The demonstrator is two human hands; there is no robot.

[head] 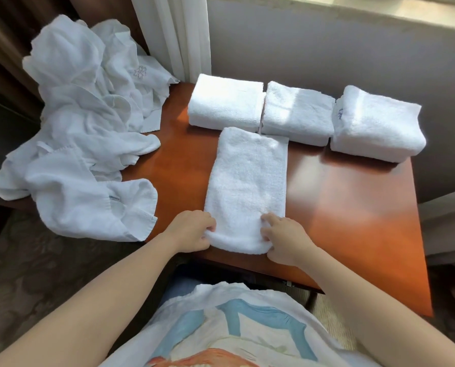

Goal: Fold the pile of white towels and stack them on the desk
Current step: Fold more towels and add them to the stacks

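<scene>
A long white towel [247, 181], folded into a narrow strip, lies lengthwise on the reddish wooden desk [353, 207]. My left hand [192, 230] grips its near left corner, and my right hand [284, 238] grips its near right corner. Three folded towel stacks stand in a row at the desk's far edge: the left stack [225, 102], the middle stack [298, 112] and the right stack [377, 124]. A heap of unfolded white towels [83, 123] covers the desk's left end and hangs over its side.
A white curtain [173, 35] hangs behind the heap. A grey wall [327, 49] runs behind the folded stacks under a sunlit sill. A dark patterned floor lies to the left. The desk's right half shows bare wood.
</scene>
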